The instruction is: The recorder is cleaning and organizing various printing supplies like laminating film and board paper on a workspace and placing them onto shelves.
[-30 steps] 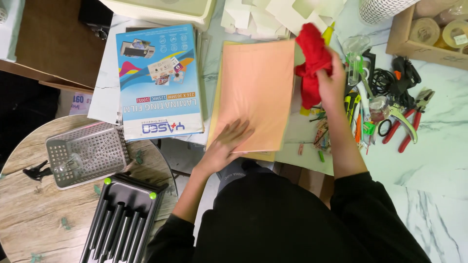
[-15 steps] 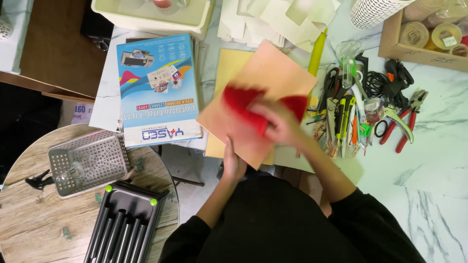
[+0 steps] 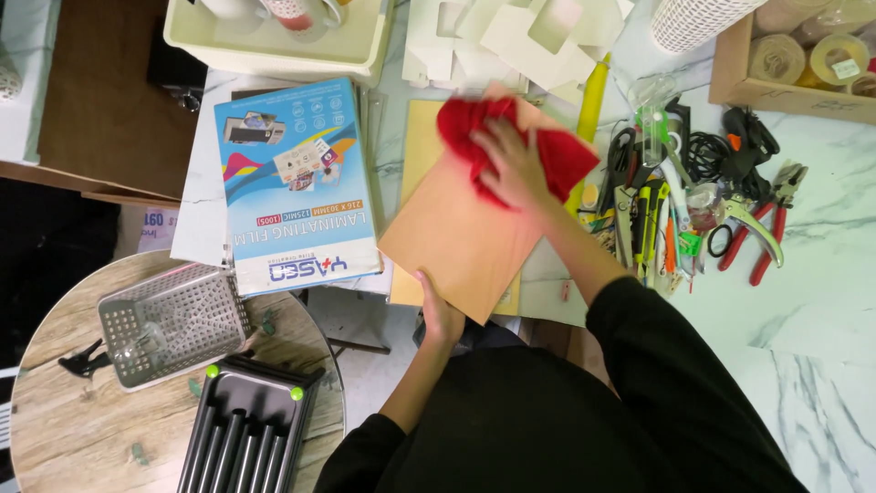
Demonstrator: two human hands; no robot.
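Nearest to me, the left hand (image 3: 441, 315) has its grip closed on the near edge of the tan board (image 3: 465, 228), thumb on top, other fingers under it, so it pinches the lower corner. The board lies tilted on the counter (image 3: 821, 301), over a yellow sheet (image 3: 418, 146), w/ one corner pointing to the body.

Further up, the right hand (image 3: 513, 164) lies palm down on the far part of the board. Its fingers are spread and press a red cloth (image 3: 557, 151) flat on the surface; the grip is not clenched around it, more a flat press. The cloth is bunched at the board's far corner, approx. under and on both sides of the hand.

Left of the board is a blue film box (image 3: 292, 187). Right of it, a heap of cutters and pliers (image 3: 693, 210). Farthest, white card pieces (image 3: 511, 32) and a cream tray (image 3: 274, 50).
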